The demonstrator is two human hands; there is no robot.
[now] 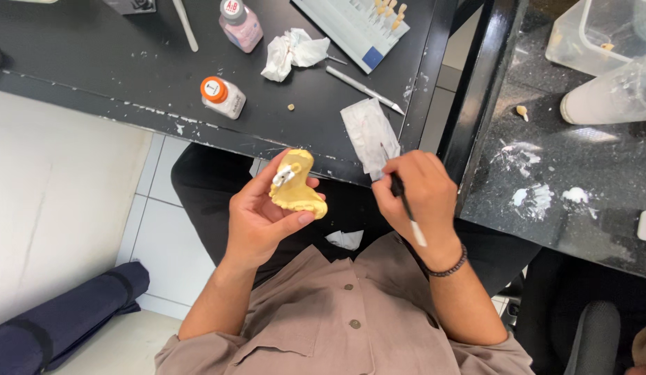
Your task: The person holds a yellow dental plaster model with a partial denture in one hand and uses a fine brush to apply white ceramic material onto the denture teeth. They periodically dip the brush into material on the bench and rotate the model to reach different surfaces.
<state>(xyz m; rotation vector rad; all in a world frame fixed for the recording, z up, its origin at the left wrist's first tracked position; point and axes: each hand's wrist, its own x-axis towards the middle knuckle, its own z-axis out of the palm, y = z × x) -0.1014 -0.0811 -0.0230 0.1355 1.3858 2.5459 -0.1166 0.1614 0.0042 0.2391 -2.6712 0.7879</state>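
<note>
- My left hand is cupped around a yellow dental cast, thumb pressed under its lower edge and fingers curled behind; a small whitish tooth piece sits near its top.
- My right hand is closed narrowly on a thin black-and-white brush, handle pointing toward 5 o'clock, tip hidden by my fingers.
- The cast lies at 9 o'clock from my right hand, apart from it.
- A folded white pad lies on the black bench edge at 11 o'clock from my right hand, just beside my fingertips.
- An orange-capped bottle stands at 11 o'clock from the cast; crumpled tissue lies at 12 o'clock.
- A metal instrument rests beyond the pad.
</note>
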